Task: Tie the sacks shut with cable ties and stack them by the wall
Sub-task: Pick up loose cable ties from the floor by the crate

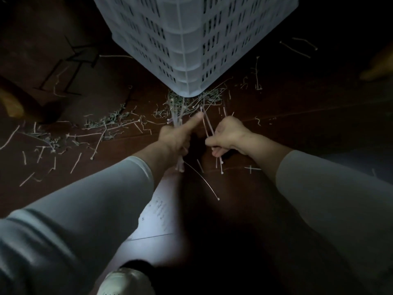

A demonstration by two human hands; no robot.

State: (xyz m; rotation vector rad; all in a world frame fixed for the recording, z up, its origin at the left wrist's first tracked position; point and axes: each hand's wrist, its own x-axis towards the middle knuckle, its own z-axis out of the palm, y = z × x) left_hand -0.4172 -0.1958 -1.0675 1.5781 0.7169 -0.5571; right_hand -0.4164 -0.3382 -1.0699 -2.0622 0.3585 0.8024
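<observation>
Head view, left to right: the left hand grips a bundle of cable ties in curled fingers, with the forefinger alone stretched out up and to the right. The bundle's long axis runs away from the person, toward the near corner of the white crate that stands on the dark floor.

Just beside it, the right hand pinches a smaller clutch of ties between thumb and curled fingers. These lie almost parallel to the bundle, their heads hanging below the fist. Their far ends are next to the left forefinger's tip, so joining the two lots looks like a short sideways move, with the left hand the nearer.

One loose tie lies on the floor between the forearms, amid scattered offcuts. No sacks are in view.
</observation>
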